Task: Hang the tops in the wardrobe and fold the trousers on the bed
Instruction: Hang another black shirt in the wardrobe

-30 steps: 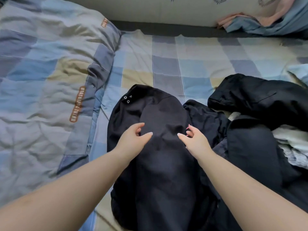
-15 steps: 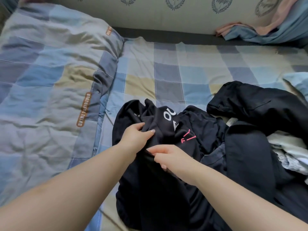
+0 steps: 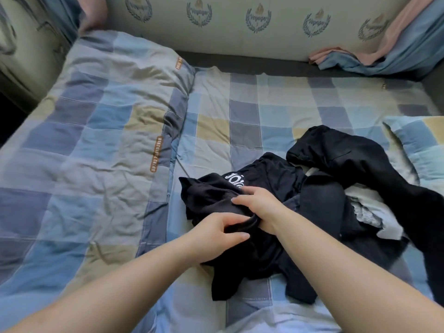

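Gripping a bunched black top on the bed, the left hand and right hand are both pinching its folds; neighbouring dark clothes are touching it and could drag along.

Head-worn view, close, down over bed
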`<state>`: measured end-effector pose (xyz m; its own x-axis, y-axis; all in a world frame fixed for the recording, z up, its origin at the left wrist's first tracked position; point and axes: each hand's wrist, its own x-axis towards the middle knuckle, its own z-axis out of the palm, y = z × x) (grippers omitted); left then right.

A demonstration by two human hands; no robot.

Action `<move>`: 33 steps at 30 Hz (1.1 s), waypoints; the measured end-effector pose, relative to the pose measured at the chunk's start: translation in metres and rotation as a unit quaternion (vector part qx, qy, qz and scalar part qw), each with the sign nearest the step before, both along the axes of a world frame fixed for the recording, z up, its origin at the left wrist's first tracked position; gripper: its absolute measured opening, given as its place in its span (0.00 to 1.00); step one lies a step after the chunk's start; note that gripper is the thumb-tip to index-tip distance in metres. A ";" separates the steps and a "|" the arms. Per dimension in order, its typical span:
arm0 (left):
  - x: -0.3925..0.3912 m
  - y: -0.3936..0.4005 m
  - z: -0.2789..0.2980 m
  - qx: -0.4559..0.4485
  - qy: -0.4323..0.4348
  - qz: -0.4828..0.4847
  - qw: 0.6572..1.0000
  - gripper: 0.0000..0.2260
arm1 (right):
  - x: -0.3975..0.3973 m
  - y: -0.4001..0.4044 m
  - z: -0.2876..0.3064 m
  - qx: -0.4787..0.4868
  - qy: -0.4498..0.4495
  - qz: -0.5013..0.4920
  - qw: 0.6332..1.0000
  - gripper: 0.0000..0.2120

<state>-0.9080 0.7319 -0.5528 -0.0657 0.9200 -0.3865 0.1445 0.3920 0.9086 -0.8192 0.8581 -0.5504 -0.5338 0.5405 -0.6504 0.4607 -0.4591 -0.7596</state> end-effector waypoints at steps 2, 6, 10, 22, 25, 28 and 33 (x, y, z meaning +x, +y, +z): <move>0.006 -0.016 0.029 -0.016 0.038 -0.017 0.999 0.14 | 0.013 -0.018 0.032 0.014 0.016 -0.021 1.000 0.13; 0.007 -0.046 0.086 0.013 0.025 0.037 0.999 0.07 | 0.043 -0.047 0.093 -0.004 0.089 -0.054 0.995 0.21; 0.003 -0.076 0.140 0.069 0.088 0.146 0.983 0.03 | 0.076 -0.073 0.166 0.022 0.128 -0.071 0.989 0.22; 0.039 -0.108 0.271 0.183 0.133 -0.002 0.974 0.08 | 0.167 -0.175 0.339 0.160 0.130 -0.137 0.969 0.23; 0.059 -0.110 0.313 0.238 0.124 -0.048 0.962 0.08 | 0.202 -0.205 0.367 0.245 0.077 -0.133 0.957 0.16; 0.089 -0.107 0.354 0.292 0.105 -0.110 0.944 0.05 | 0.230 -0.238 0.386 0.345 -0.023 -0.116 0.931 0.10; 0.157 -0.112 0.400 0.355 0.084 -0.207 0.908 0.05 | 0.263 -0.294 0.402 0.437 -0.190 -0.155 0.866 0.21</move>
